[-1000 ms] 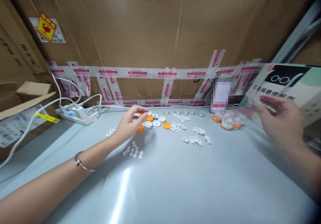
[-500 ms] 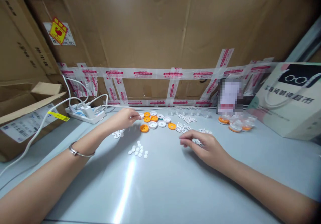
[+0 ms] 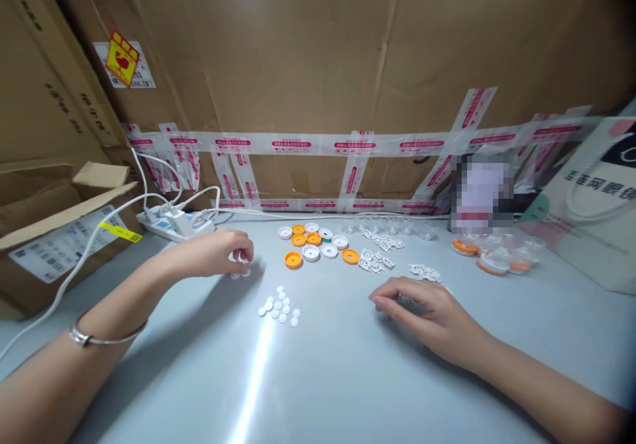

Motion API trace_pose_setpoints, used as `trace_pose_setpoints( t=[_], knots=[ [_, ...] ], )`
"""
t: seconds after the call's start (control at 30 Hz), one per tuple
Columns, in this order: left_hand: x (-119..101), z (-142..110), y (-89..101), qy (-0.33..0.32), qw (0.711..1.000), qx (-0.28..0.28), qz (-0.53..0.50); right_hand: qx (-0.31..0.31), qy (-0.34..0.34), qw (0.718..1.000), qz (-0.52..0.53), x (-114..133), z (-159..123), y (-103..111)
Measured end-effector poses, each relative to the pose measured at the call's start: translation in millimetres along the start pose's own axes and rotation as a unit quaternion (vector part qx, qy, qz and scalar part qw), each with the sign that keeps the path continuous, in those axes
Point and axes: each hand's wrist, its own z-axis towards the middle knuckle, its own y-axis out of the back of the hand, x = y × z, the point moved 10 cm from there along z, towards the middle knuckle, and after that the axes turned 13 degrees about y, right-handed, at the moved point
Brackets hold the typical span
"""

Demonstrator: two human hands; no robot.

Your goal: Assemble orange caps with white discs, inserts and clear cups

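Note:
At the left, my left hand (image 3: 218,253) reaches down over a little pile of small white plastic parts (image 3: 241,272), its fingers curled and closed around one of them. The fingertips partly hide the pile. My right hand (image 3: 432,315) rests low over the table on the right, thumb and index fingertips together, with nothing showing between them. Beyond and between the hands lie orange round caps (image 3: 293,260) and white round caps (image 3: 311,253). Several small white discs (image 3: 281,307) are scattered nearer to me. White openwork pieces (image 3: 376,260) lie beyond my right hand.
Clear plastic domes (image 3: 392,226) line the back. Domes with orange bases (image 3: 509,255) stand at the right, by a paper bag (image 3: 581,225) and a pixelated upright object (image 3: 481,195). A power strip (image 3: 183,225) with cables and an open carton (image 3: 74,232) occupy the left.
My left hand has moved left and nearer, from the round caps to the pile of small white parts. The view has shifted slightly left; my right hand keeps much the same pose.

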Motion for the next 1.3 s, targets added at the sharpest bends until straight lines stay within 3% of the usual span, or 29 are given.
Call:
trace_pose_setpoints(
  t=[0.17,0.27,0.33,0.43,0.53,0.6,0.77,0.87,0.93,1.07,1.13,1.2,1.3],
  knots=[
    [-4,2,-6.6,0.004,1.0,0.012,0.01,-0.001,-0.003,1.0,0.01,2,-2,2],
    [-16,-2,2.4,-0.009,1.0,-0.009,-0.008,-0.007,-0.019,1.0,0.023,-2,-2,2],
    [-38,-7,14.8,-0.042,0.997,-0.055,-0.039,-0.011,-0.038,0.999,0.035,-6,-3,1],
    [-90,-15,19.8,-0.133,0.982,-0.089,-0.104,-0.014,-0.063,0.997,0.051,-11,-2,-2],
    [-139,-14,-5.7,-0.194,0.975,-0.04,-0.097,-0.013,-0.072,0.995,0.062,-12,-2,-4],
    [-161,-9,-22.8,-0.211,0.974,-0.022,-0.083,-0.011,-0.071,0.995,0.065,-11,-2,-6],
    [-184,-2,-45.2,-0.235,0.969,-0.02,-0.068,-0.001,-0.052,0.996,0.073,-5,0,-10],
    [-180,-3,-40.0,-0.224,0.971,-0.02,-0.078,0.006,-0.049,0.996,0.078,-5,-1,-13],
    [-168,-3,-26.6,-0.205,0.973,-0.018,-0.1,0.008,-0.053,0.996,0.076,-6,-1,-13],
    [-115,1,12.5,-0.128,0.981,-0.074,-0.125,0.003,-0.067,0.995,0.069,-11,-3,-11],
    [-86,9,13.7,-0.076,0.991,-0.075,-0.085,0.005,-0.068,0.996,0.066,-11,-3,-11],
    [-64,18,1.9,-0.034,0.996,-0.048,-0.065,0.009,-0.066,0.996,0.064,-11,-3,-13],
    [-53,29,-18.8,-0.002,0.998,-0.027,-0.058,0.011,-0.058,0.997,0.058,-9,-1,-14]
  ],
)
